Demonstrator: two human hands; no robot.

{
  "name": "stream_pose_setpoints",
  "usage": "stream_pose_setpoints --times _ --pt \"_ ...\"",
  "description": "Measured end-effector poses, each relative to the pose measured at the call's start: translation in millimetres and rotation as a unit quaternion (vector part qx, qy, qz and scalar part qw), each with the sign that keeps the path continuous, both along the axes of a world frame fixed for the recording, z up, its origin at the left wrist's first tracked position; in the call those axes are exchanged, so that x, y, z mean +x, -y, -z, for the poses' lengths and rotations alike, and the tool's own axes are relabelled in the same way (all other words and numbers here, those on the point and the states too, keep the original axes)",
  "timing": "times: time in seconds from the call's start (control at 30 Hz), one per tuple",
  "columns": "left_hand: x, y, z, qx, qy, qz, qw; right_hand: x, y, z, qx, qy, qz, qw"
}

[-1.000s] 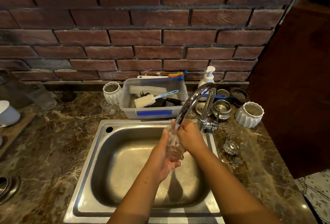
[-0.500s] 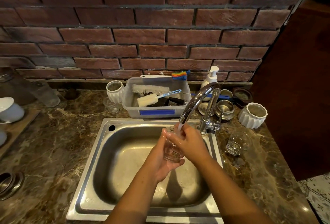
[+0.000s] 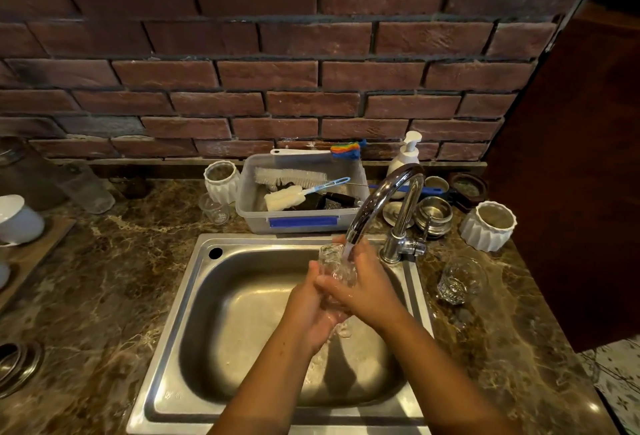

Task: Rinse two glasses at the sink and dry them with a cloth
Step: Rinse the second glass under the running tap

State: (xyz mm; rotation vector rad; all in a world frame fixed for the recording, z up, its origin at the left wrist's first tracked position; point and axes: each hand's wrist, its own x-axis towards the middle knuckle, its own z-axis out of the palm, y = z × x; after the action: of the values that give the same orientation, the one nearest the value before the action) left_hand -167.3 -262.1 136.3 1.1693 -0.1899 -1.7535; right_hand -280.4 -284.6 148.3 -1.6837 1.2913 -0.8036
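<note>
Over the middle of the sink [image 3: 235,313], directly beneath the mouth of the tap [image 3: 374,204], the glass [image 3: 333,263] is held roughly upright with its rim turned to the stream of water [image 3: 347,252], which I take to be so the flow runs inside it and spills into the basin rather than onto the counter [image 3: 104,278]; it is a small clear tumbler, its wall seemingly patterned or faceted, bright with wet glints, and only its upper part shows above the fingers. The left hand [image 3: 311,310] cups it from below and behind, fingers curled round the lower part; the right hand [image 3: 367,290] wraps the near side, fingers folded across the wall, thumb up beside the spout; two hands on wet glass looks like a guard against slipping, and lets one rub while the other steadies. The rinse of this glass seems to be the step in hand, with drying not yet begun; no cloth is in view.

On the counter just right of the sink stands the second glass [image 3: 460,280], upright and apart from the hands, within easy reach. Behind the sink sits a plastic tub [image 3: 301,219] of brushes, with a soap pump [image 3: 405,154] beyond the tap and a white ribbed cup [image 3: 488,226] to the right.
</note>
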Motion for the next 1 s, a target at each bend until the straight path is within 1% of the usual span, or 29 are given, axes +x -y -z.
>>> stream_pose_setpoints --times 0.07,0.1,0.13,0.2,0.27,0.3,0.37,0.43,0.5,0.53,0.57,0.6,0.67,0.73,0.77,0.87,0.93,1.0 --pt "1.3 -0.6 -0.1 -0.003 0.053 0.025 0.998 -0.6 3.0 -2.0 -0.06 -0.071 0.022 0.995" --pt "1.6 -1.1 -0.5 -0.004 0.065 0.029 0.997 -0.2 5.6 -2.6 -0.078 -0.088 0.036 0.992" --pt "1.5 -1.5 -1.1 -0.007 0.063 0.036 0.997 1.0 8.7 -3.8 -0.085 -0.085 0.047 0.992" --pt "0.7 -2.5 -1.5 -0.015 0.052 0.059 0.997 3.2 16.5 -3.9 -0.075 -0.042 0.062 0.994" --pt "0.4 -3.3 -2.0 -0.03 0.046 0.076 0.996 4.7 22.3 -7.4 -0.043 -0.006 0.082 0.996" --pt "0.0 -3.6 -3.8 -0.035 0.04 0.078 0.996 5.1 25.1 -9.0 -0.018 0.014 0.1 0.995" --pt "-1.7 -3.9 -8.6 -0.037 0.017 0.073 0.996 5.6 28.9 -10.7 0.034 0.086 0.145 0.985" --pt "-4.6 -5.2 -12.2 -0.031 -0.006 0.054 0.998 6.0 29.1 -8.1 0.048 0.114 0.174 0.977" --pt "-6.2 -5.5 -14.6 -0.022 -0.04 0.026 0.999 8.1 19.9 -6.1 0.064 0.13 0.162 0.976" --pt "-5.7 -4.5 -13.8 -0.019 -0.055 0.016 0.998 9.0 11.8 -5.5 0.077 0.143 0.139 0.977" --pt "-4.6 -4.0 -13.2 -0.015 -0.064 0.015 0.998 8.3 4.2 -3.1 0.074 0.134 0.11 0.982" --pt "-3.4 -3.3 -11.7 -0.013 -0.057 0.02 0.998 6.9 -2.0 -1.4 0.053 0.098 0.076 0.991" --pt "-2.3 -4.0 -8.3 -0.005 -0.009 0.037 0.999 3.6 -5.8 3.6 0.014 0.005 0.029 0.999" --pt "-4.1 -7.2 -4.2 -0.002 0.024 0.046 0.999 2.0 -2.8 2.8 -0.021 -0.043 0.028 0.998" --pt "-5.5 -9.8 -3.4 -0.004 0.022 0.045 0.999 1.8 -0.7 1.9 -0.035 -0.06 0.042 0.997" --pt "-6.3 -14.6 -1.5 -0.002 -0.008 0.049 0.999 0.2 11.1 0.2 -0.047 -0.06 0.09 0.993" --pt "-3.9 -14.5 -0.7 -0.016 -0.017 0.066 0.998 -0.3 18.4 -3.3 -0.031 -0.023 0.101 0.994" --pt "-2.4 -13.1 0.1 -0.03 -0.017 0.079 0.996 0.5 21.8 -7.6 -0.014 0.017 0.147 0.989"
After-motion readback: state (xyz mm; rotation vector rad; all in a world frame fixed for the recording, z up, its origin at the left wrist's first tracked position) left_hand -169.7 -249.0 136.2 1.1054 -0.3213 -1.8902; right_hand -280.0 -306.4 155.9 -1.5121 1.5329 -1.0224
